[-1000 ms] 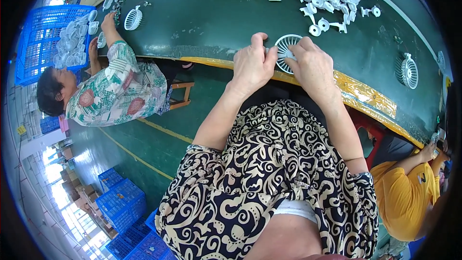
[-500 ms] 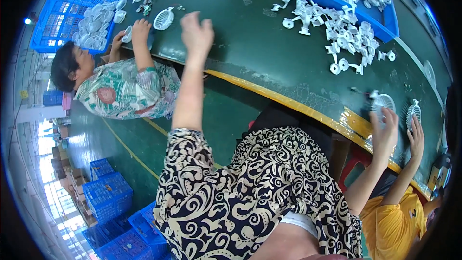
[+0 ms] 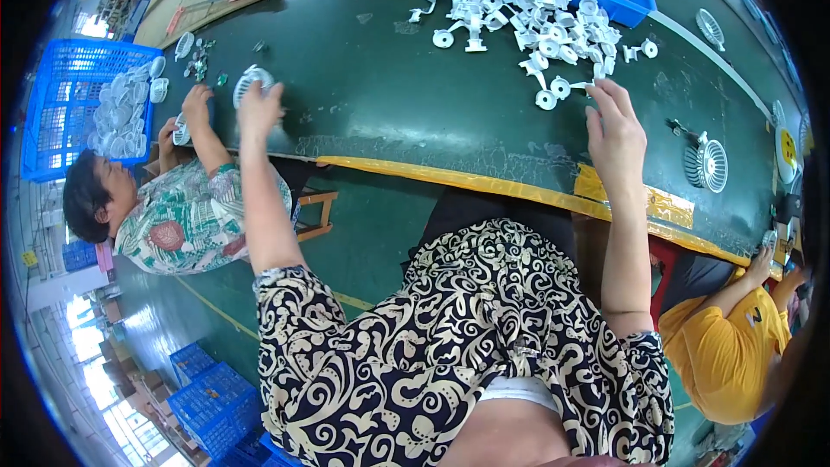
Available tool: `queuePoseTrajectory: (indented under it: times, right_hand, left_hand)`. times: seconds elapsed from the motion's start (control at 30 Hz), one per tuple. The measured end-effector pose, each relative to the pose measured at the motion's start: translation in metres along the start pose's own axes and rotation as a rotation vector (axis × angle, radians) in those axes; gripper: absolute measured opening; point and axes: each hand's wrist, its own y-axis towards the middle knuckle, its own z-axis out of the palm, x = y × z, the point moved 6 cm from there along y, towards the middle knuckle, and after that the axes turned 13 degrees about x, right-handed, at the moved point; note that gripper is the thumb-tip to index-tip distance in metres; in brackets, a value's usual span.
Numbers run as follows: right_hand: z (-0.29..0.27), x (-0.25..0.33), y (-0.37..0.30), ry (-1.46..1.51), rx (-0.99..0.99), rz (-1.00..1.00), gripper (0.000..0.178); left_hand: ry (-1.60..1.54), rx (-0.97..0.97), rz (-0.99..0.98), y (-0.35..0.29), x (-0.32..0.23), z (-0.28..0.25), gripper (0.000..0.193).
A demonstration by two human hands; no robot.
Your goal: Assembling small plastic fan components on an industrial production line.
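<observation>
At the left, my left hand (image 3: 262,112) has its fingers round the edge of a round white fan grille (image 3: 249,84) on the green table; motion blurs it a little. My right hand (image 3: 619,140) reaches over the table with thumb and fingers apart. Its fingertips are at the near edge of a pile of small white plastic brackets (image 3: 553,30), some with round ends. To the right of that hand lies another white ribbed fan grille (image 3: 707,164), with a small dark part and a wire (image 3: 681,128) beside it.
A blue tray (image 3: 631,4) of more white brackets stands at the back. At the left, a co-worker (image 3: 186,216) handles a white part near a blue basket (image 3: 52,112) and small green pieces (image 3: 199,60). A person in yellow (image 3: 726,346) sits at the right. Yellow tape (image 3: 432,175) lines the table edge.
My left hand has come down onto the left fan grille. My right hand has let go of the right grille and moved left to the brackets. The view has turned.
</observation>
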Motion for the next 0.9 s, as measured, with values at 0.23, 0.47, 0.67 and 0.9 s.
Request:
queuePoseTrajectory:
  times: [0.23, 0.47, 0.67, 0.9]
  right_hand:
    - [0.022, -0.009, 0.005, -0.058, 0.044, -0.021, 0.025]
    - [0.0, -0.053, -0.058, 0.331, -0.118, 0.272, 0.028]
    - [-0.005, -0.078, -0.098, 0.302, -0.109, 0.502, 0.038]
    - [-0.023, -0.082, -0.095, -0.119, -0.038, 0.361, 0.029]
  left_hand:
    - [-0.722, 0.484, 0.371, -0.156, -0.146, 0.104, 0.073]
    - [-0.703, 0.298, 0.577, -0.168, -0.154, 0.104, 0.039]
    - [-0.104, 0.264, 0.696, -0.168, -0.169, 0.107, 0.066]
    - [0.162, -0.064, 0.513, -0.168, -0.17, 0.109, 0.048]
